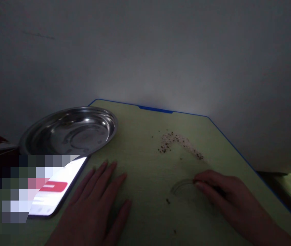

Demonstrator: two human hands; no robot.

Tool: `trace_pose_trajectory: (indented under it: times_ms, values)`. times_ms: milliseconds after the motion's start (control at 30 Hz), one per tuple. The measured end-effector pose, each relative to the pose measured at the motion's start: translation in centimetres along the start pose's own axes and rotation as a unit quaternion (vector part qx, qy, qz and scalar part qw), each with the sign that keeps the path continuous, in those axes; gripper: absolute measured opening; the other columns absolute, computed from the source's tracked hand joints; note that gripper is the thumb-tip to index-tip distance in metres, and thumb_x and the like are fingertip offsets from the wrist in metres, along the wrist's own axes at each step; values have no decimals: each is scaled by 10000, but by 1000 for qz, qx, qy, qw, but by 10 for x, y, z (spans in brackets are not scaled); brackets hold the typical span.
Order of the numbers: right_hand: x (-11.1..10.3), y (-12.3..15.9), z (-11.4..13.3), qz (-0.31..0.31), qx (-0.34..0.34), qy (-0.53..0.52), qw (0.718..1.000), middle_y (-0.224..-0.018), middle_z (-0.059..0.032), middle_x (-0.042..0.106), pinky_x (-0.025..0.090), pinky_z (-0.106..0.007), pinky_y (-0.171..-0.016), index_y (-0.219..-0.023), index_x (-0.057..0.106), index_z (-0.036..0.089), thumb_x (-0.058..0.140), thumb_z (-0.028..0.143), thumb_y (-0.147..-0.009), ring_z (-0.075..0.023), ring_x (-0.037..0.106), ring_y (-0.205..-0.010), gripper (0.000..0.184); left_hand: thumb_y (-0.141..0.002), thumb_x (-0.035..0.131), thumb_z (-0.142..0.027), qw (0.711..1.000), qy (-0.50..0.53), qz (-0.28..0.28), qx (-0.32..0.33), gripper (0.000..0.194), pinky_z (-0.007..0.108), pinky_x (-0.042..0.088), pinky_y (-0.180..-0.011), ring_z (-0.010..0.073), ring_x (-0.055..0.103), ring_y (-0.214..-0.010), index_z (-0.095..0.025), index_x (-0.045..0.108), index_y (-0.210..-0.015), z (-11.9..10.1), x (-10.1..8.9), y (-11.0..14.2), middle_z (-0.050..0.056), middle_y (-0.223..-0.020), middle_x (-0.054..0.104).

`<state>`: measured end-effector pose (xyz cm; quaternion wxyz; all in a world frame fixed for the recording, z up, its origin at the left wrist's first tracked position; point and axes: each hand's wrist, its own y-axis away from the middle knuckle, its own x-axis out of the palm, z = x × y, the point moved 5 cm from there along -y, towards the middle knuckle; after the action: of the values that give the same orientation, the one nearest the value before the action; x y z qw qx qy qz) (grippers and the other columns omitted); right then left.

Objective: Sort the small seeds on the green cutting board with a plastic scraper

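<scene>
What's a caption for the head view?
Left hand spread, right hand pinched: green blue-edged table, pale and dark grains, shiny round metal basin.

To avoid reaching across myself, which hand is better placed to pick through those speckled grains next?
Probably your right hand: it's nearer the grains, thumb and forefinger pinched together, while your left hand lies spread beside the phone.

A loose, bent band of pale grains point(178, 138), mixed with small dark bits point(164, 148) that are perhaps seeds or grit, is spread beyond the right hand point(227, 196), and a few dark specks point(168, 201) are scattered between it and the left hand point(91, 201).
</scene>
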<state>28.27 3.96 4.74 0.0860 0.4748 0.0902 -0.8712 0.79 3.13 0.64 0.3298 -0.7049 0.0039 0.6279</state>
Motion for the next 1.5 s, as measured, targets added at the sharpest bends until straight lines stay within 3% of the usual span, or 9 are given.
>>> trace_pose_trajectory:
  times_ms: [167,300,667,900,1167,1500]
  values:
    - [5,-3,-2,39,-11,4,999,-758,-10,714,519,-239,-593,-839,677,227,467,302,-920,-152,669,-679,238,-815,501,-569,1000,2,0,-4,593,547,454,-968,344,445,-1298,-280,451,-1331,0,0,1,96,-1448,455]
    - [7,2,2,58,-17,11,998,-776,-11,716,525,-234,-611,-842,682,234,449,322,-935,-154,674,-704,266,-830,480,-562,1000,-7,-7,12,583,566,483,-919,362,476,-1268,-239,460,-1315,-3,-3,-1,145,-1413,484]
    - [9,9,3,57,-27,19,998,-805,-17,741,546,-226,-584,-854,704,246,460,320,-929,-164,695,-710,266,-826,486,-571,1000,-2,6,5,585,572,466,-941,361,473,-1272,-254,464,-1317,-2,-1,0,129,-1418,484]
    - [-5,21,5,-1,-30,24,999,-803,-20,759,555,-214,-522,-805,726,274,479,364,-910,-181,709,-684,283,-833,479,-566,1000,6,8,-9,572,568,455,-965,346,456,-1289,-269,456,-1321,-2,-2,0,113,-1430,472]
    - [8,38,7,16,-41,26,999,-763,-16,759,563,-220,-511,-777,733,299,486,396,-900,-184,709,-650,292,-863,429,-557,1000,0,-1,7,519,596,491,-897,359,516,-1232,-236,510,-1262,-7,-9,-5,150,-1361,538]
    - [17,33,17,18,-46,12,999,-801,-10,765,562,-216,-510,-776,723,295,480,363,-903,-177,716,-663,282,-859,415,-576,1000,11,1,-14,515,563,482,-927,341,520,-1233,-249,552,-1232,-7,-9,-7,124,-1347,559]
